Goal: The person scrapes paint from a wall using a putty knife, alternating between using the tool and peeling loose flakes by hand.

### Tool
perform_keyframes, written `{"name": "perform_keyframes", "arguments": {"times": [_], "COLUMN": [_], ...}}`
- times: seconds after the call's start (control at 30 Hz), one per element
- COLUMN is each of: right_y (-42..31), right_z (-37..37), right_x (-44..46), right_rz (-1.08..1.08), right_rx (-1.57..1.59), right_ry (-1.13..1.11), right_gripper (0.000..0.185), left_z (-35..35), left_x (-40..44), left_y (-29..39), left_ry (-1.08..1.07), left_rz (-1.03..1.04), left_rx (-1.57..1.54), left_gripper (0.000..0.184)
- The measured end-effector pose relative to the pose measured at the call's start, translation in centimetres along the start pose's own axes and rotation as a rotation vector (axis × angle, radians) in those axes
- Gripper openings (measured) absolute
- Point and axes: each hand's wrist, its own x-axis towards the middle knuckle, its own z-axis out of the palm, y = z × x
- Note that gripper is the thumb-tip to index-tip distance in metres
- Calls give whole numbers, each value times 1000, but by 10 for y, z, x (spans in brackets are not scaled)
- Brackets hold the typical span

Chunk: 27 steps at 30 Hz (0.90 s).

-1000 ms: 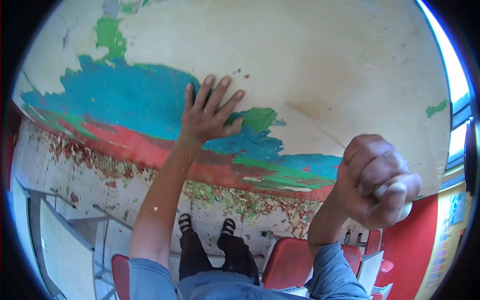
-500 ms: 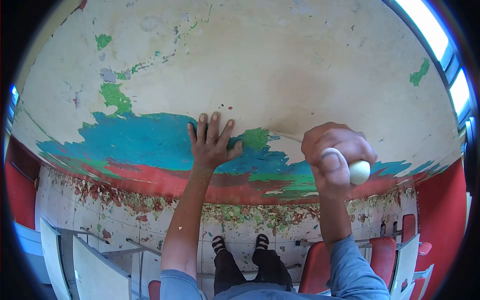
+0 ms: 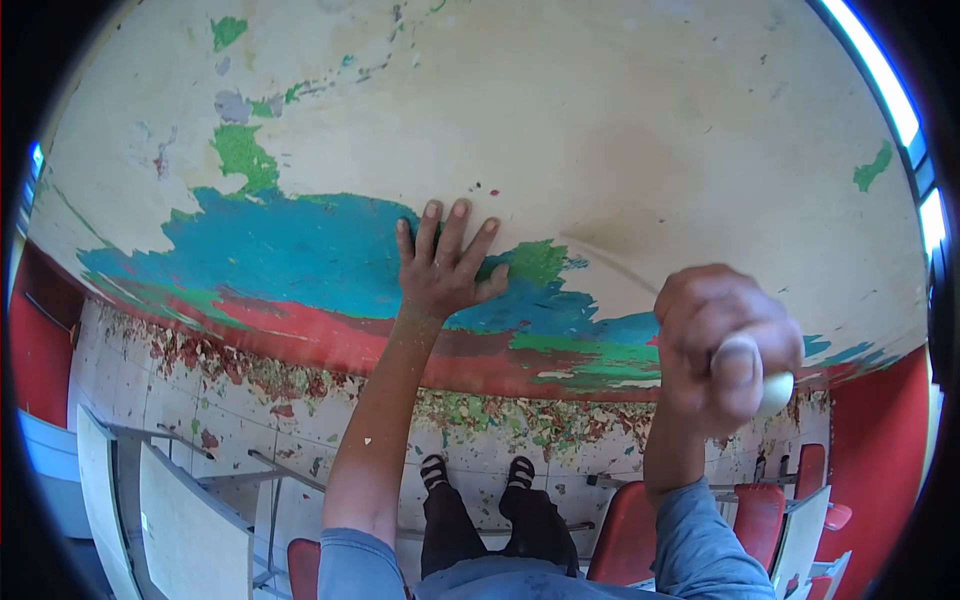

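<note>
My left hand (image 3: 445,270) lies flat with fingers spread on the wall (image 3: 640,110), over the lower edge of its bare cream area and a blue paint patch (image 3: 290,250). Closed in a fist, my right hand (image 3: 725,340) grips a scraper (image 3: 777,394) whose pale rounded handle end sticks out beside the thumb. Its thin blade, seen nearly edge-on and blurred, points left toward the wall near a green paint patch (image 3: 538,262). Whether the blade tip touches the wall I cannot tell.
Paint flakes (image 3: 500,415) litter the tiled floor (image 3: 330,425) along the wall's foot. Pale desk tops (image 3: 195,510) with metal frames stand at lower left. Red chairs (image 3: 627,530) are close behind at right. My sandalled feet (image 3: 520,472) stand between them.
My right hand has drawn back to the right and downward with the scraper, showing more of the blade. My left hand keeps its place on the wall while the view shifts slightly.
</note>
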Motion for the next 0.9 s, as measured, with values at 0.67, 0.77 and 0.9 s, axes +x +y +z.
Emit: {"name": "perform_keyframes", "arguments": {"times": [0.67,0.77,0.9], "right_y": [5,4,3], "right_z": [10,9,21], "right_x": [0,6,12], "right_rz": [26,46,124], "right_rx": [-19,-11,20], "right_ry": [29,-63,-4], "right_gripper": [17,16,12], "left_z": [2,-1,0], "left_x": [1,2,1], "left_y": [0,1,0], "left_ry": [20,-3,-11], "left_rz": [-5,-12,-13], "left_rx": [-9,2,10], "left_gripper": [47,47,47]}}
